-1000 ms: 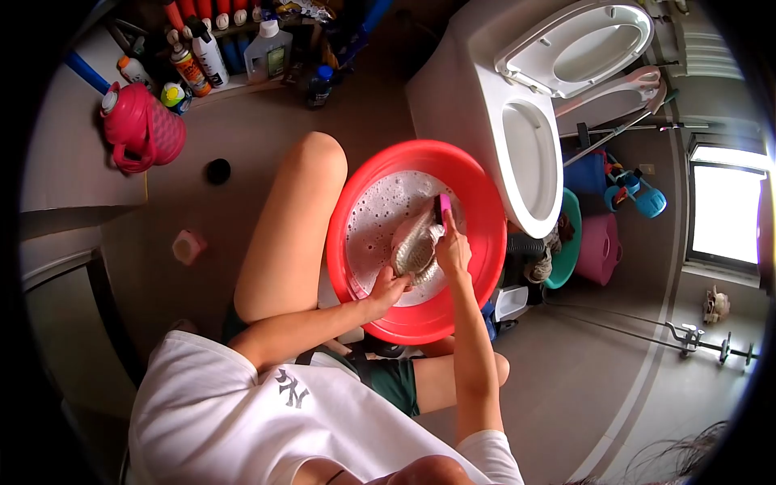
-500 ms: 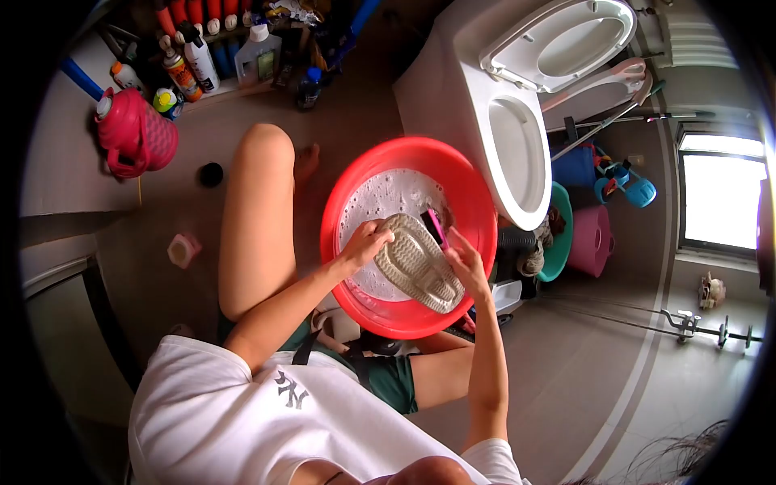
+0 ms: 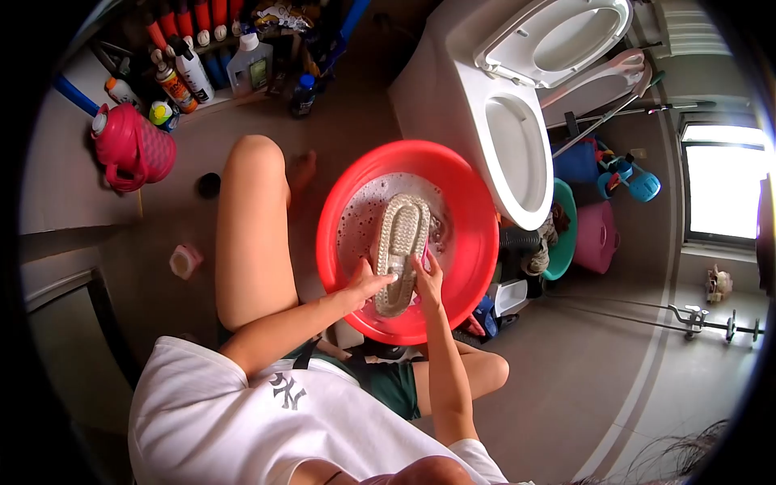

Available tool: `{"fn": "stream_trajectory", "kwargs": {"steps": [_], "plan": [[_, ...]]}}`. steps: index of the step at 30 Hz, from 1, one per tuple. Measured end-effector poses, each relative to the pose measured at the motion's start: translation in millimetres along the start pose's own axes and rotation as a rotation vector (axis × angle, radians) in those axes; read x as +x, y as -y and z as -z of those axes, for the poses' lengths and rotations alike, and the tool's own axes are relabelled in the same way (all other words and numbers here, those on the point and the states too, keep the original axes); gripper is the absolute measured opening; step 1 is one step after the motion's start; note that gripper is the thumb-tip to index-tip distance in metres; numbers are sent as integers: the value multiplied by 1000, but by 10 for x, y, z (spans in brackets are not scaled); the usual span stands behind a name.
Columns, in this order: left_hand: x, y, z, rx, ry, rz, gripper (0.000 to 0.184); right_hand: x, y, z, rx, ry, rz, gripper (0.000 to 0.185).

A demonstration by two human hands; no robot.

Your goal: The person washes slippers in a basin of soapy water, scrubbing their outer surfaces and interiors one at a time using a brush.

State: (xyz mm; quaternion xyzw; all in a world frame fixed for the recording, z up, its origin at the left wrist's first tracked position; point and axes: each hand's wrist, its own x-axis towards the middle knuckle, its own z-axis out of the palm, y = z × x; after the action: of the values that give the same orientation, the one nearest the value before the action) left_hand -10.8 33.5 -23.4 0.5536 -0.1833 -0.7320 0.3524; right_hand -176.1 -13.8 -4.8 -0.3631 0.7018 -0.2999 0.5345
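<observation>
The person has a pale shoe [image 3: 404, 226] over the soapy water [image 3: 364, 202] inside the red basin [image 3: 475, 234], with its bumpy sole facing up. The left hand [image 3: 368, 283] has it by the left edge, near end: the thumb is on top, and the other fingers are mostly hidden. The right hand [image 3: 430, 279] is at the right edge. Its fingers are part bent, and I cannot tell how tightly they grip. A thin bit of pink shows beside them, too small to name. The step looks like washing the shoe. The next move calls for a firm hold, since a wet shoe could slip. The toilet [image 3: 517, 153] stands far right of the basin.
</observation>
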Motion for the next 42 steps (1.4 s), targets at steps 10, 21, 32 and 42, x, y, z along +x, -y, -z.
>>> {"fn": "stream_trajectory", "kwargs": {"steps": [10,21,32,42], "plan": [[80,238,-43,-218,-23,75,29,153,-344,127,-723,-411,375,38],[23,198,-175,-276,31,4,26,-1323,315,21,-904,-41,379,46],[50,153,-229,-194,7,50,34,5,479,-261,-1281,-143,463,55],[7,23,-198,-301,-15,-23,42,787,824,-145,-965,-13,187,39]]}}
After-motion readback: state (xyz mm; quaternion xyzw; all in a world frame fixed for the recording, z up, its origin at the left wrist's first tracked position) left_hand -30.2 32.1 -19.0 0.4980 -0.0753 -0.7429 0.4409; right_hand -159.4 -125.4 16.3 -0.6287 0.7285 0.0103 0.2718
